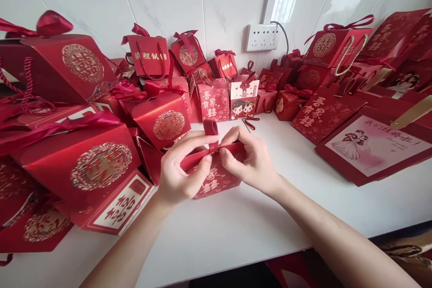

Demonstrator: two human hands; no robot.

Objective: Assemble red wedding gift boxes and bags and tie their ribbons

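Observation:
A small red box (218, 182) with pale printed characters stands on the white table (202, 234) in front of me. A dark red ribbon loop (210, 131) sticks up from the middle of its top. My left hand (184, 166) pinches the box's top edge on the left, its thumb in front beside the ribbon and its fingers behind. My right hand (249, 159) grips the top edge on the right, thumb in front and fingers curled over the top. The box's back side is hidden.
Large red gift boxes (101, 166) with bows are stacked at the left. Several smaller boxes (214, 101) line the tiled wall. A loose ribbon (250, 123) lies behind my hands. At the right lies a red bag (374, 144) with a couple drawing.

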